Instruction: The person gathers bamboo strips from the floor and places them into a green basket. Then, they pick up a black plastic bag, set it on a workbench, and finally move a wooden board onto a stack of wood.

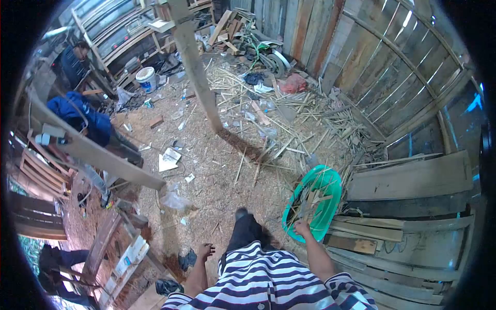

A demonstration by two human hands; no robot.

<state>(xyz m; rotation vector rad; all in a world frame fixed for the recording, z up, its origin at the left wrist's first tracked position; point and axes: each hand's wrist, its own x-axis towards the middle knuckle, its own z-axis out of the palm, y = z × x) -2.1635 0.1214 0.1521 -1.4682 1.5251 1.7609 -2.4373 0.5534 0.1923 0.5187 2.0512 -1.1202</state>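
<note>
A green plastic tub (335,192) stands on the floor ahead and to the right, with wood scraps (311,202) and thin sticks heaped in it. My right hand (301,227) reaches over the near end of the tub, its fingers curled beside the scraps. What lies in those fingers is too small to make out. Down at my left side, my left hand (207,251) hangs above the floor, fingers loosely apart and holding nothing.
A wooden post (194,62) rises ahead; a slanting beam (111,155) crosses at left. Sticks and scraps (237,93) litter the floor. A white bucket (146,79) stands farther back. Boards (408,178) lean along the right wall. Another person (59,258) is partly visible at lower left.
</note>
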